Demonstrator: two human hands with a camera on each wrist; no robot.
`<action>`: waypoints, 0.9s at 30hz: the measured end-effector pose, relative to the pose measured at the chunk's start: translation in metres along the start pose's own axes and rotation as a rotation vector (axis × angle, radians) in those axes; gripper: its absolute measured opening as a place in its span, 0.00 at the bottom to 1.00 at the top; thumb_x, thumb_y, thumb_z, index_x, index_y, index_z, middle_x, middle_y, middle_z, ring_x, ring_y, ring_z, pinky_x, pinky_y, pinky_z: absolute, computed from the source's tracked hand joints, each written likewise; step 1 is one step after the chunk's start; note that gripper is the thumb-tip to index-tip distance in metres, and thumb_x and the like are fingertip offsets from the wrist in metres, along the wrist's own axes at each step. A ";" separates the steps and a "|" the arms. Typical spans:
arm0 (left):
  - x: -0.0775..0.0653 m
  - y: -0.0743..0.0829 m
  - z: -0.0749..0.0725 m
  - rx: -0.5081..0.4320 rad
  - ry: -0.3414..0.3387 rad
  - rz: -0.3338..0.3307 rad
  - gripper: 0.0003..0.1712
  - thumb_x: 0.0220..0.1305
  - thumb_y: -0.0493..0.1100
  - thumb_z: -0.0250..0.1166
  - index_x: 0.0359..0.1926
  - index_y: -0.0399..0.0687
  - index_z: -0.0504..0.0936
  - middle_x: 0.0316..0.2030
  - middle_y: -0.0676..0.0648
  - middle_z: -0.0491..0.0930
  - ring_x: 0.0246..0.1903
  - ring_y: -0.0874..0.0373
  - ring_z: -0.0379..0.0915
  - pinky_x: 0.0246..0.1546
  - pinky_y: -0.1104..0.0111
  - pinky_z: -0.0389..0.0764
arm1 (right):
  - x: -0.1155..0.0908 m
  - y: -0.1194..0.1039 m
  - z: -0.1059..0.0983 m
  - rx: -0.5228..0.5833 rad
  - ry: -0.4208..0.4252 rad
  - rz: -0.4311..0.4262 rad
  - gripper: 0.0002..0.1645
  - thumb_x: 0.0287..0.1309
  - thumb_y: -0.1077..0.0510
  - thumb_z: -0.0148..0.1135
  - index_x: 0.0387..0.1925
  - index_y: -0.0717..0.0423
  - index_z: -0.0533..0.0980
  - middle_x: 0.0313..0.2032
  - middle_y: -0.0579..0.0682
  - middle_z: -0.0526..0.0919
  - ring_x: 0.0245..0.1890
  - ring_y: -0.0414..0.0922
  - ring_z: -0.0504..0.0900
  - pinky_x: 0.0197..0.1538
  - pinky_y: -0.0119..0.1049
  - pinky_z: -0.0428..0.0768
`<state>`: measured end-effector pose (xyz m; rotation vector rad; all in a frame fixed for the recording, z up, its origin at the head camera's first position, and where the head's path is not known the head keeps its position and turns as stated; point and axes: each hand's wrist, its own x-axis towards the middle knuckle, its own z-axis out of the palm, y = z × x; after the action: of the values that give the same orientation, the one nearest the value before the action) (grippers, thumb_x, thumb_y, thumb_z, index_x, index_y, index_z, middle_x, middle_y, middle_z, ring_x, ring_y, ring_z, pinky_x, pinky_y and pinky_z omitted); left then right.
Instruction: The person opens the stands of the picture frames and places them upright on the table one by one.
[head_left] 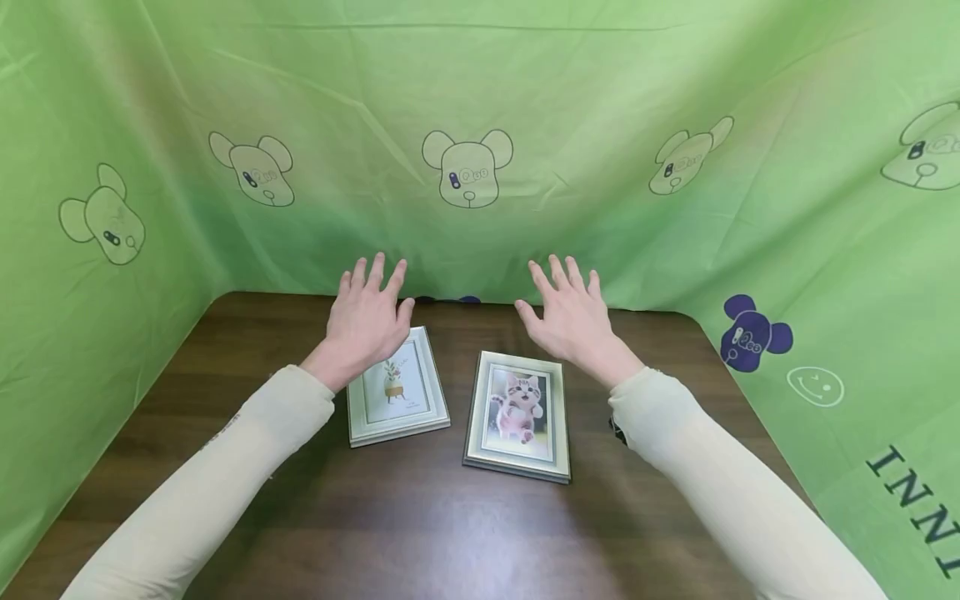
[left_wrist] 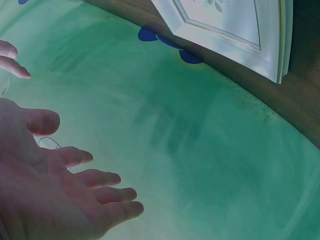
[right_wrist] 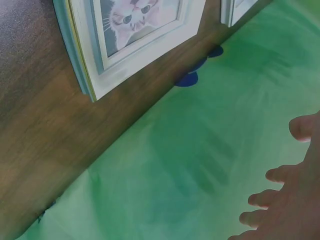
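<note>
Two picture frames lie face up on the brown wooden table. The left one, a white picture frame with a potted-plant print, is partly covered by my left hand and wrist in the head view. A kitten picture frame with a pale silvery border lies to its right. My left hand is raised toward the back of the table with its fingers spread, holding nothing. Likewise my right hand is held up, fingers apart, beyond the kitten frame and to its right. In the right wrist view, the kitten picture frame shows upside down.
A green cloth printed with bear heads hangs behind the table and along both sides. The table's back edge meets the cloth just past my hands. A dark object shows beside my right sleeve cuff.
</note>
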<state>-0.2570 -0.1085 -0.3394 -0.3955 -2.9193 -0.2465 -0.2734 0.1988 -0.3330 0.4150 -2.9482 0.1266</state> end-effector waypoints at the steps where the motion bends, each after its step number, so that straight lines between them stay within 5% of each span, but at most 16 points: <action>1: 0.000 0.000 0.000 0.001 0.002 0.000 0.38 0.82 0.57 0.41 0.84 0.47 0.52 0.81 0.31 0.46 0.79 0.30 0.41 0.78 0.42 0.44 | 0.000 0.000 0.001 -0.001 -0.001 0.000 0.45 0.78 0.34 0.42 0.84 0.52 0.51 0.82 0.64 0.49 0.81 0.64 0.43 0.76 0.69 0.40; 27: -0.017 -0.004 -0.001 -0.014 0.021 -0.002 0.37 0.82 0.55 0.43 0.84 0.45 0.53 0.81 0.31 0.48 0.79 0.30 0.42 0.77 0.42 0.46 | -0.005 -0.019 0.008 0.025 -0.007 -0.034 0.46 0.77 0.34 0.44 0.85 0.52 0.51 0.81 0.65 0.49 0.82 0.63 0.42 0.76 0.69 0.40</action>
<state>-0.2416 -0.1163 -0.3427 -0.3901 -2.8990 -0.2692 -0.2641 0.1807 -0.3403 0.4697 -2.9475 0.1578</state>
